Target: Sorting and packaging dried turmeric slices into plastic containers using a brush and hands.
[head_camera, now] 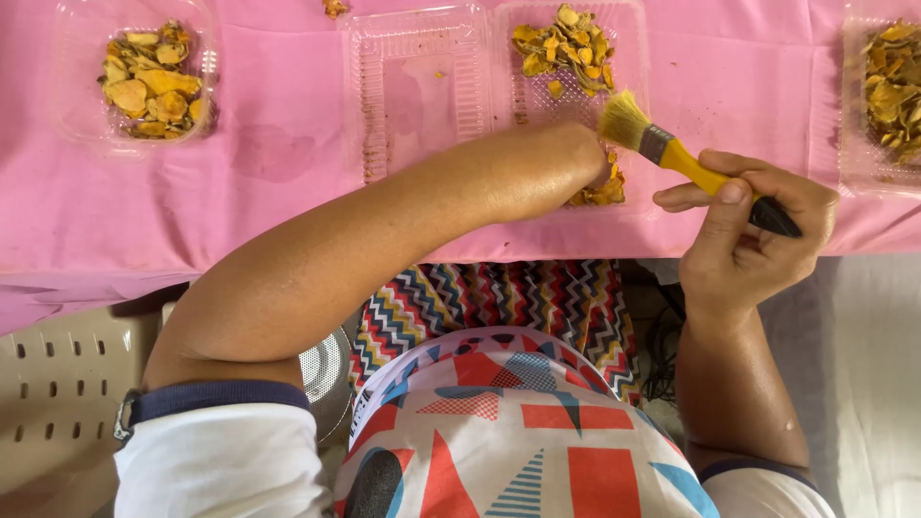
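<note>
Yellow-handled brush [672,153] sits gripped in the right hand [758,235], bristles angled up-left toward the left hand [585,158]; that hand's grip I cannot tell, resting on dried slices [602,190] in the clear tray [499,58]; pink tabletop [144,211].

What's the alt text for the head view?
Seen from above, a person's right hand holds a yellow-handled brush over an open clear plastic clamshell tray of dried yellow slices on a pink tablecloth. The left hand, mostly hidden behind the forearm, rests on slices at the tray's near edge.
</note>
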